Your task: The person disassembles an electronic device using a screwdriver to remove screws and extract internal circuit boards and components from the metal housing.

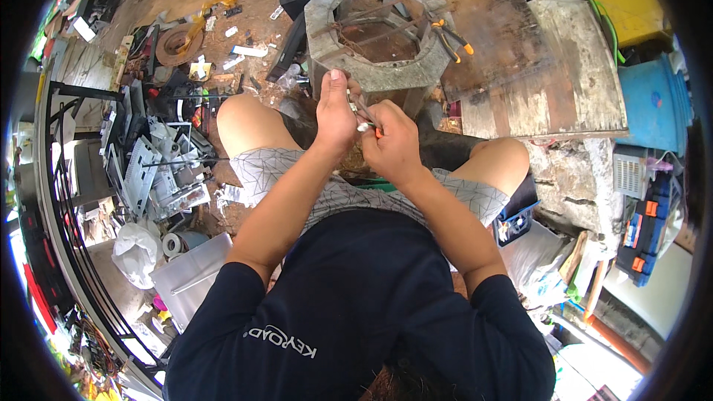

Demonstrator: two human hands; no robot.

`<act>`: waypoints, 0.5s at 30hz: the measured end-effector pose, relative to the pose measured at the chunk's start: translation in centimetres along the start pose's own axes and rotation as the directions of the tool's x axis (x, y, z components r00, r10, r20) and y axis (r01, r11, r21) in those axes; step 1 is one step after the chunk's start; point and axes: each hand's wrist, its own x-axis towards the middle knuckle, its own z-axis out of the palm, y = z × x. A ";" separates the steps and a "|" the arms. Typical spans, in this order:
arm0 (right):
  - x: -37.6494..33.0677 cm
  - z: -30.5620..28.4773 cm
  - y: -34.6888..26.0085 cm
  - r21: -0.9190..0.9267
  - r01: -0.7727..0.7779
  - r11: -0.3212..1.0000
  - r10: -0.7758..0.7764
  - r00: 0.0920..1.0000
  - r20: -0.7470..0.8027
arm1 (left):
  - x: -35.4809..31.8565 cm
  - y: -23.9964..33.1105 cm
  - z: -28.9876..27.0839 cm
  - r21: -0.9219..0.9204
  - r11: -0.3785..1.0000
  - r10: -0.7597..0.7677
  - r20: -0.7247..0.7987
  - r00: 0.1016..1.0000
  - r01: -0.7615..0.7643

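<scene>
My left hand (336, 113) is closed with the thumb up, at the near side of a grey octagonal block. Its fingers grip something small with whitish and metallic bits, too small to name. My right hand (392, 142) is closed beside it, around a slim grey metal tool (364, 110) with a bit of orange at the grip. The tool's tip reaches toward the left hand, and the fingers hide most of the tool. Just beyond both hands stands the octagonal block (343, 72), hollow in the middle. Pliers with orange-and-black handles (449, 37) lie on its right rim.
Scrap metal pieces (152, 171) are heaped to the left by a black metal rack (56, 178). A tape roll (178, 44) lies at the far left. Wooden boards (549, 104), a blue bucket (653, 104) and a yellow box (620, 0) are at the right.
</scene>
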 end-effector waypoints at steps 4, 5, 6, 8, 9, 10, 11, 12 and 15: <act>-0.8 0.3 1.4 -0.014 -0.041 0.999 0.041 0.998 0.038 | 0.1 0.5 0.0 -0.069 0.997 0.023 -0.058 0.998 -0.027; -1.8 0.5 2.5 -0.083 -0.028 0.996 0.034 0.997 0.066 | 1.1 1.7 -0.3 -0.203 0.979 -0.013 -0.115 0.993 -0.011; -2.6 0.4 3.2 -0.150 -0.015 0.989 0.029 0.995 0.094 | 2.3 2.9 -0.9 -0.333 0.943 -0.056 -0.166 0.984 -0.003; -5.0 -0.4 2.3 -0.114 -0.113 0.987 0.121 0.990 0.066 | 5.7 6.0 -5.0 -0.286 0.949 0.132 -0.019 0.991 -0.132; -5.6 -0.8 2.2 -0.091 -0.157 0.983 0.164 0.984 0.067 | 6.4 7.0 -5.9 -0.377 0.926 0.042 0.122 0.992 0.007; -5.4 -1.7 2.8 0.057 -0.235 0.970 0.235 0.972 0.006 | 6.4 7.6 -6.1 -0.462 0.872 0.000 0.329 0.944 0.161; -4.4 -2.6 2.9 0.218 -0.294 0.931 0.309 0.950 -0.041 | 6.2 7.9 -6.1 -0.514 0.817 -0.013 0.437 0.899 0.262; -3.3 -3.8 2.5 0.136 -0.247 0.959 0.265 0.954 -0.141 | 5.9 8.0 -6.0 -0.547 0.754 -0.013 0.541 0.841 0.364; -0.8 -6.9 2.6 0.218 -0.267 0.939 0.303 0.941 -0.152 | 5.0 7.5 -6.1 -0.571 0.739 -0.022 0.509 0.860 0.357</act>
